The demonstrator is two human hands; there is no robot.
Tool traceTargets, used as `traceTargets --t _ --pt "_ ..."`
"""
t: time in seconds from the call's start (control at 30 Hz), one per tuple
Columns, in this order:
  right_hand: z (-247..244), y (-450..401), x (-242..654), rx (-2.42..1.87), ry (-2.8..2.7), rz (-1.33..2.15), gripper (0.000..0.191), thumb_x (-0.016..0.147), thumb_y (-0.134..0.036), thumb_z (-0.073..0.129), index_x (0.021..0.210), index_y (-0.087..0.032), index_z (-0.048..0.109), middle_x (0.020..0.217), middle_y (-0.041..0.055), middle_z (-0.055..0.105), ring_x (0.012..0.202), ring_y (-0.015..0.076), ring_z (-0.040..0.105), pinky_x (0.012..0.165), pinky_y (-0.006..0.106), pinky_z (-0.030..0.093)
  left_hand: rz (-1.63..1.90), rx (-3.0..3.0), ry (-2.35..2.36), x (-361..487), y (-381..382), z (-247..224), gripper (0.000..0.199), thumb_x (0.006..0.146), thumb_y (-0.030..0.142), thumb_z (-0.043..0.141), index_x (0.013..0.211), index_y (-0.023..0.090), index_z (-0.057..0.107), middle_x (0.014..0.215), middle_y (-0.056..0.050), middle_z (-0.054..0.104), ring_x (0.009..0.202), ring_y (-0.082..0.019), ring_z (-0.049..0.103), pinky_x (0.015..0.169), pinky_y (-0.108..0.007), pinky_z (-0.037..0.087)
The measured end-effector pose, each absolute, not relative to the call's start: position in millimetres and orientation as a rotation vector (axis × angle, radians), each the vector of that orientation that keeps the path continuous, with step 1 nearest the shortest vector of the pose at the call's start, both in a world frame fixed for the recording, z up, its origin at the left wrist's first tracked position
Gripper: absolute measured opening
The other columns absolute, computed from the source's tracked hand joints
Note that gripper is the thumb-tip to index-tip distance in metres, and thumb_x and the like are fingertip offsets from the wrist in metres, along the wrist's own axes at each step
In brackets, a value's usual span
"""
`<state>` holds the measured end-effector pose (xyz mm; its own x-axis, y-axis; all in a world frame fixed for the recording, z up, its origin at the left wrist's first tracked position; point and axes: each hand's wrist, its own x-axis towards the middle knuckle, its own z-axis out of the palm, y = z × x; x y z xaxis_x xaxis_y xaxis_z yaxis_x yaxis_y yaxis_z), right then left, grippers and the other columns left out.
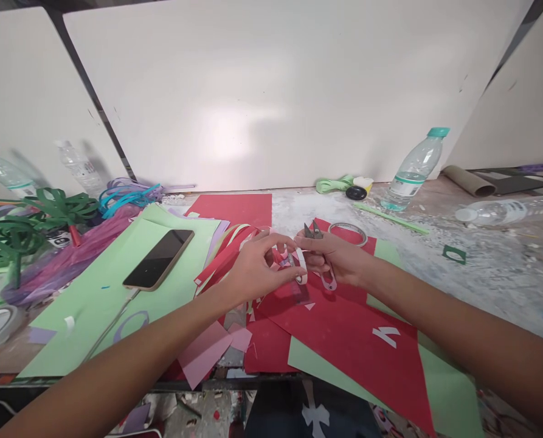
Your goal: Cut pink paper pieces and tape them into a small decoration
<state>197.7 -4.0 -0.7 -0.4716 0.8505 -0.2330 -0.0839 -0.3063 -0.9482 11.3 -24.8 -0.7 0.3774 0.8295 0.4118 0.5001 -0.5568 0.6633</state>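
My left hand (257, 264) pinches a narrow white roll of tape (303, 267) between thumb and fingers, over the red paper. My right hand (339, 252) is closed around a pair of scissors (329, 281); their dark blades point up past its fingers and a pink handle loop hangs below. The fingertips of my right hand meet the upper edge of the tape roll; whether they hold a tape end cannot be made out. Beneath both hands lie red paper sheets (344, 340) and small pink scraps. Red and green paper strips (223, 258) lie beside my left hand.
A phone (159, 258) with a cable rests on green paper (102, 274) at left. Behind my right hand lies another tape roll (351, 233). A water bottle (412, 173) leans against the white board (253, 91). Dark green paper curls (61, 207) stand far left.
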Motion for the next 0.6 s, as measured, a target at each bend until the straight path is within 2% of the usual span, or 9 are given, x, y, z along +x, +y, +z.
traceTargets --t 0.2,0.27,0.43,0.6 --pt "-1.9 -8.1 196.0 -1.014 -1.437 1.824 0.037 0.08 -0.051 0.062 0.07 -0.019 0.047 0.041 -0.0093 0.032 0.038 0.0042 0.023 0.038 0.018 0.017 1.023 2.247 1.157 9.5 -23.4 5.0 0.021 0.076 0.037 0.064 0.086 0.019 0.064 0.066 0.001 0.056 0.059 -0.011 0.045 0.06 -0.025 0.04" --pt "-0.3 -9.0 197.1 -0.965 -1.496 1.862 0.034 0.079 -0.048 0.064 0.07 -0.019 0.047 0.041 -0.0097 0.033 0.037 0.004 0.023 0.038 0.019 0.018 1.008 2.242 1.151 7.6 -22.3 6.7 0.018 0.078 0.034 0.061 0.086 0.018 0.065 0.067 0.001 0.057 0.055 -0.009 0.042 0.056 -0.024 0.038" --pt "2.4 -11.9 196.2 -0.911 -1.669 1.75 0.027 0.07 -0.032 0.074 0.077 -0.02 0.051 0.055 -0.0064 0.053 0.035 0.0035 0.031 0.034 0.019 0.022 0.95 2.184 1.179 1.3 -18.6 11.7 0.02 0.078 0.032 0.06 0.092 0.02 0.067 0.078 0.0 0.06 0.049 -0.007 0.039 0.047 -0.022 0.033" --pt "0.1 -14.2 192.9 -0.966 -1.704 1.653 0.025 0.07 -0.028 0.073 0.076 -0.02 0.051 0.058 -0.0061 0.055 0.035 0.0028 0.032 0.033 0.018 0.024 0.979 2.355 1.122 -4.6 -13.5 13.4 0.014 0.08 0.03 0.061 0.084 0.022 0.071 0.071 0.0 0.06 0.06 -0.01 0.05 0.052 -0.023 0.036"
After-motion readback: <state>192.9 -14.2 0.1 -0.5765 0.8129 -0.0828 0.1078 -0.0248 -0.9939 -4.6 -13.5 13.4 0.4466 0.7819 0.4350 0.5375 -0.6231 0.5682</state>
